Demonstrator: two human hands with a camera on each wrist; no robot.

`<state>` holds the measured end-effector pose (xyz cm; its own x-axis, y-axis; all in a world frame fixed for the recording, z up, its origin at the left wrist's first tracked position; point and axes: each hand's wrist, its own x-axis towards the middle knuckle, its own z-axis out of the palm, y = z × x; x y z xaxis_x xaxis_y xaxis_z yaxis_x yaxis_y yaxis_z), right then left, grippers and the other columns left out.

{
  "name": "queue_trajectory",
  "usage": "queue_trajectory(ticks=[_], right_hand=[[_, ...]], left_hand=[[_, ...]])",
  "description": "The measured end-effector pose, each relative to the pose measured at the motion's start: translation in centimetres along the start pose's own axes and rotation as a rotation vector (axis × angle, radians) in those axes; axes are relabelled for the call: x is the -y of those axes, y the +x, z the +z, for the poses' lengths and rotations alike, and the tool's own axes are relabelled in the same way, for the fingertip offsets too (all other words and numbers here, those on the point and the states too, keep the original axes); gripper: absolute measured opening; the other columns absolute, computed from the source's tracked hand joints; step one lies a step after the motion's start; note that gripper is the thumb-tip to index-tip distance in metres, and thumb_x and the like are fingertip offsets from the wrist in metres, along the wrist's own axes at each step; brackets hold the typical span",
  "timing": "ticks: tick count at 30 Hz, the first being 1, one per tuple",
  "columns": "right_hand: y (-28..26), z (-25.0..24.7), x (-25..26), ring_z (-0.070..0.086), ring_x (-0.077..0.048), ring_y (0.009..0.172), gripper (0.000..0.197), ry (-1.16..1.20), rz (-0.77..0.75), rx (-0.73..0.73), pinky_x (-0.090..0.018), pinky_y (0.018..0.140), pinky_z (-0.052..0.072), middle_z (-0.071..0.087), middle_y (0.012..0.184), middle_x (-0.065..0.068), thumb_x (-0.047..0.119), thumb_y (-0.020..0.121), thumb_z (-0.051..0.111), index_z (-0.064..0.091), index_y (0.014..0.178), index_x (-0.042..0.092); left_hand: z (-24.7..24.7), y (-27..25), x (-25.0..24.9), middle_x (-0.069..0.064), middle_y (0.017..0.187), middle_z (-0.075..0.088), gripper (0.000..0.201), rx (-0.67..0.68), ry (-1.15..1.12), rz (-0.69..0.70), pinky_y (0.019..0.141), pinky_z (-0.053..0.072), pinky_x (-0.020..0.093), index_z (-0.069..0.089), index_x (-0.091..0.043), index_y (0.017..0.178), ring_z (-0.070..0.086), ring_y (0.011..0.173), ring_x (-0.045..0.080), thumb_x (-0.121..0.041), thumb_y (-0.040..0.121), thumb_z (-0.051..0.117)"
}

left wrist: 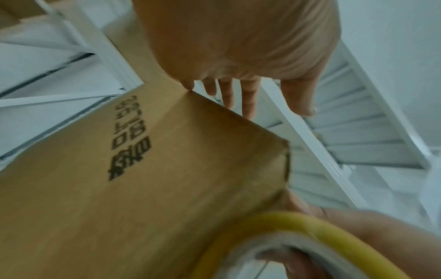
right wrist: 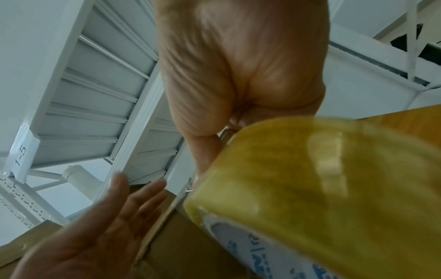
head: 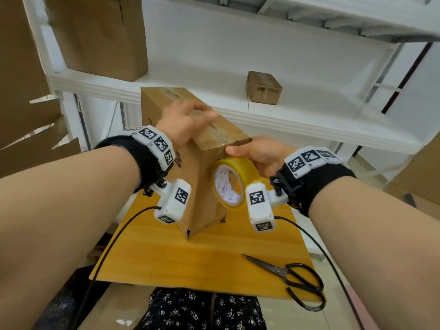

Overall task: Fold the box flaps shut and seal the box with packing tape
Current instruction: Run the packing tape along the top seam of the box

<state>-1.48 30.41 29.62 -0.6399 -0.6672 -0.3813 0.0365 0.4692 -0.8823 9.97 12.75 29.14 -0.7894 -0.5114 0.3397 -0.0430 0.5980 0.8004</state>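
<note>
A tall brown cardboard box [head: 188, 182] stands on the wooden table [head: 214, 265], its top flaps folded down with clear tape along the seam. My left hand [head: 188, 120] lies flat on the box top with straight fingers [left wrist: 248, 98]. My right hand [head: 257, 156] grips a yellow roll of packing tape [head: 229, 184] at the box's near top corner, thumb pressing at the edge. The roll fills the right wrist view [right wrist: 322, 198]. In the left wrist view the box side [left wrist: 143, 188] with black print and the tape roll [left wrist: 298, 226] show.
Black scissors [head: 290, 277] lie on the table at the front right. White metal shelving [head: 285, 110] stands behind, holding a small cardboard box [head: 263, 88] and a large one [head: 100, 36]. More cardboard [head: 21, 91] stands at the left. Cables hang from both wrists.
</note>
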Motion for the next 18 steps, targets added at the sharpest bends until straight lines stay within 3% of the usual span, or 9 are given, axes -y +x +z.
queue_trajectory(ticks=[1, 3, 4, 6, 10, 13, 16, 18], right_hand=[[0.1, 0.1, -0.1, 0.074, -0.031, 0.098, 0.036, 0.011, -0.018, -0.008, -0.049, 0.091, 0.059, 0.076, 0.107, -0.015, 0.021, 0.088, 0.077, 0.07, 0.118, 0.003], [-0.1, 0.1, -0.2, 0.075, -0.032, 0.095, 0.047, -0.01, -0.03, -0.045, -0.052, 0.09, 0.059, 0.077, 0.105, -0.015, 0.023, 0.081, 0.084, 0.069, 0.12, 0.002], [-0.3, 0.1, -0.1, 0.075, -0.035, 0.095, 0.056, -0.029, -0.021, -0.065, -0.055, 0.091, 0.058, 0.077, 0.105, -0.017, 0.025, 0.075, 0.088, 0.067, 0.121, 0.002], [-0.6, 0.0, 0.0, 0.076, -0.034, 0.09, 0.055, -0.039, -0.013, -0.103, -0.053, 0.086, 0.06, 0.077, 0.101, -0.017, 0.023, 0.075, 0.088, 0.067, 0.12, 0.001], [-1.0, 0.4, 0.0, 0.075, -0.025, 0.07, 0.037, 0.008, -0.025, -0.125, -0.04, 0.066, 0.062, 0.077, 0.088, -0.014, 0.016, 0.086, 0.08, 0.067, 0.117, -0.001], [-1.3, 0.8, -0.1, 0.075, -0.024, 0.066, 0.033, 0.013, -0.029, -0.119, -0.038, 0.061, 0.062, 0.077, 0.084, -0.014, 0.017, 0.088, 0.078, 0.068, 0.114, 0.0], [-2.0, 0.8, -0.1, 0.075, -0.023, 0.067, 0.039, -0.024, -0.021, -0.11, -0.037, 0.062, 0.062, 0.078, 0.088, -0.013, 0.022, 0.085, 0.082, 0.069, 0.115, 0.002], [-2.5, 0.5, -0.1, 0.073, -0.018, 0.064, 0.04, -0.072, -0.031, -0.125, -0.031, 0.058, 0.06, 0.078, 0.086, -0.009, 0.024, 0.084, 0.083, 0.07, 0.116, 0.005]], left_hand=[[0.5, -0.1, -0.7, -0.006, 0.131, 0.057, 0.079, 0.113, 0.083, 0.016, 0.112, 0.032, 0.055, 0.061, -0.041, 0.122, 0.05, 0.126, 0.02, -0.085, 0.057, 0.056], [1.5, -0.4, -1.9, -0.014, 0.134, 0.057, 0.079, 0.285, 0.374, 0.021, 0.116, 0.007, 0.064, 0.056, -0.044, 0.13, 0.045, 0.131, 0.017, -0.083, 0.062, 0.059], [1.8, -0.6, -2.4, -0.015, 0.137, 0.055, 0.073, 0.312, 0.476, 0.03, 0.113, -0.004, 0.067, 0.052, -0.045, 0.134, 0.041, 0.135, 0.018, -0.076, 0.068, 0.062], [1.9, -0.8, -2.9, -0.017, 0.143, 0.049, 0.066, 0.325, 0.534, 0.039, 0.11, -0.009, 0.07, 0.048, -0.046, 0.137, 0.037, 0.139, 0.019, -0.063, 0.076, 0.066], [1.3, -0.8, -3.3, -0.021, 0.143, 0.05, 0.074, 0.338, 0.483, -0.011, 0.114, 0.005, 0.066, 0.052, -0.049, 0.133, 0.04, 0.137, 0.015, -0.059, 0.061, 0.07], [1.0, -1.3, -3.2, -0.017, 0.14, 0.053, 0.083, 0.314, 0.39, -0.037, 0.117, 0.018, 0.056, 0.05, -0.047, 0.136, 0.044, 0.134, 0.014, -0.054, 0.056, 0.071], [0.8, -1.7, -3.2, -0.013, 0.139, 0.055, 0.076, 0.368, 0.218, -0.025, 0.115, 0.03, 0.03, 0.049, -0.032, 0.142, 0.049, 0.129, 0.007, -0.026, 0.072, 0.079], [0.9, -1.9, -3.6, -0.01, 0.141, 0.054, 0.077, 0.4, 0.133, -0.012, 0.109, 0.032, 0.021, 0.047, -0.025, 0.145, 0.048, 0.129, 0.004, -0.009, 0.076, 0.077]])
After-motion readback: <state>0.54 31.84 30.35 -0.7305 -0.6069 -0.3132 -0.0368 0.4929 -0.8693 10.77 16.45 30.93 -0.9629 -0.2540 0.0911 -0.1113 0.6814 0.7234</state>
